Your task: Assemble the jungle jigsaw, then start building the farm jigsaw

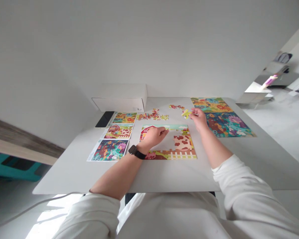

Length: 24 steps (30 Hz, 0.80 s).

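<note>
A partly assembled farm jigsaw puzzle (183,142) lies in front of me, with a red barn, a brown-spotted cow and a white fence along its border. Its middle is bare. Over its upper left part is my left hand (154,135), its fingers curled together; whatever may be in them is hidden. Beyond the puzzle's upper right corner, my right hand (199,118) pinches a yellow-green puzzle piece (186,114) between thumb and fingers. Loose puzzle pieces (154,115) lie behind the puzzle, and a smaller cluster of reddish pieces (176,107) is near my right hand.
Three picture cards (118,131) lie in a column at the left, beside a black phone (105,119). A white box (119,99) stands at the back against the wall. Two finished-looking colourful pictures (226,122) lie on the right of the white table (169,179).
</note>
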Available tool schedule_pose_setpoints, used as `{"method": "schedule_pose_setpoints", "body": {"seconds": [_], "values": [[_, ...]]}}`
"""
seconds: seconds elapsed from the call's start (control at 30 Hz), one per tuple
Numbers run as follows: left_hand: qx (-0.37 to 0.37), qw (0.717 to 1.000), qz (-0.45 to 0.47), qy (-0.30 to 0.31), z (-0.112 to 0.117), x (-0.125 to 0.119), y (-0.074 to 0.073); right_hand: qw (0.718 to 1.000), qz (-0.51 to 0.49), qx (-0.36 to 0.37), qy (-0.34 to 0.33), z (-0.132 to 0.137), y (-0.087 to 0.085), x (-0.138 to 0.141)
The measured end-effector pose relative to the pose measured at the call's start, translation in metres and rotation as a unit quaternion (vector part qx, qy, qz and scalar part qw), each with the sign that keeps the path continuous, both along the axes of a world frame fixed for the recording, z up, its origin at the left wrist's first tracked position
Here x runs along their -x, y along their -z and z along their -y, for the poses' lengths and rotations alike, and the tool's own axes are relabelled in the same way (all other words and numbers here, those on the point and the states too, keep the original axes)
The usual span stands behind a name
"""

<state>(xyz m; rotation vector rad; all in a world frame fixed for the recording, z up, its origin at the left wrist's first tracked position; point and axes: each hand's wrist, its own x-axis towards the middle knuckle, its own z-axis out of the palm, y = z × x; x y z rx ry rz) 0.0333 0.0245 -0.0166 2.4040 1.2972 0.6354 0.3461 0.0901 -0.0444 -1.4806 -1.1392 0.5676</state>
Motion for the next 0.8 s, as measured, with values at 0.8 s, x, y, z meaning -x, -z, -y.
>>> {"method": "schedule_pose_setpoints", "body": {"seconds": [0.8], "values": [[0.184,0.954,0.228,0.059,-0.007,-0.01,0.009,0.963,-0.029,0.006,-0.268,0.076,0.003,0.071]]}}
